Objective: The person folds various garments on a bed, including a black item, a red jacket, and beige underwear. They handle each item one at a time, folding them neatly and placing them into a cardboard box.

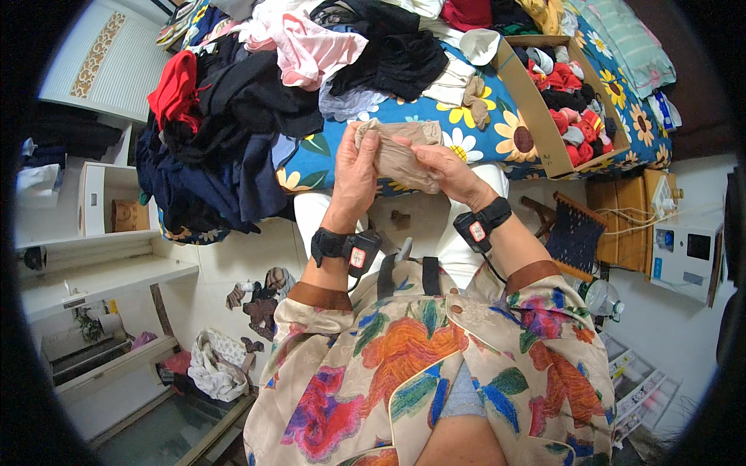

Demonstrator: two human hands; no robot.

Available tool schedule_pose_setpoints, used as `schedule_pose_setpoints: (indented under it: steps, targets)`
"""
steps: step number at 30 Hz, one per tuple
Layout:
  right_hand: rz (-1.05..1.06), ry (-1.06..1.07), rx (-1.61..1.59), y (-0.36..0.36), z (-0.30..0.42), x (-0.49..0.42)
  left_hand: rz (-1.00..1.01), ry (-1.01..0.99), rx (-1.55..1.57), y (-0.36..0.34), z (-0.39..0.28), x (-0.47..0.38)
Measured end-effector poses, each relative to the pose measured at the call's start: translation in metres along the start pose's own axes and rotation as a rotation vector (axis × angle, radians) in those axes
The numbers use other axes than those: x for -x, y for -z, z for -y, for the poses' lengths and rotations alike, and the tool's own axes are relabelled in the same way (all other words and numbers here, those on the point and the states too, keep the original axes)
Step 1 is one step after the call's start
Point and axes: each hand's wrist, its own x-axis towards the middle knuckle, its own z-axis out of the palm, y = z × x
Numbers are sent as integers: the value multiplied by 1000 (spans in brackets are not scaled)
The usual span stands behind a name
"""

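A thin beige stocking or sock (405, 157) is stretched between my two hands, above the near edge of the bed. My left hand (356, 169) pinches its left end between thumb and fingers. On the other side, my right hand (451, 172) grips the lower right part of the fabric. Another small beige sock (477, 102) lies on the flowered bedspread (516, 140) just beyond. Farther right stands an open cardboard box (524, 99), holding many red, black and grey rolled socks (574, 119).
Heaped dark clothes (233, 128), a red garment (175, 93) and a pink garment (312, 49) cover the bed's left and back. More clothing (262, 303) lies on the floor at left. A dark woven folding stool (574, 233) and a plastic bottle (600, 297) stand at right.
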Motion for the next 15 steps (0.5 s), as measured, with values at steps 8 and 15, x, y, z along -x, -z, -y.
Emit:
schedule_pose_setpoints:
  steps: [8, 15]
  targets:
    - [-167, -83, -6, 23, -19, 2, -221, -75, 81, 42, 16, 9]
    - [-536, 153, -74, 24, -46, -17, -412, 14, 275, 56, 59, 32]
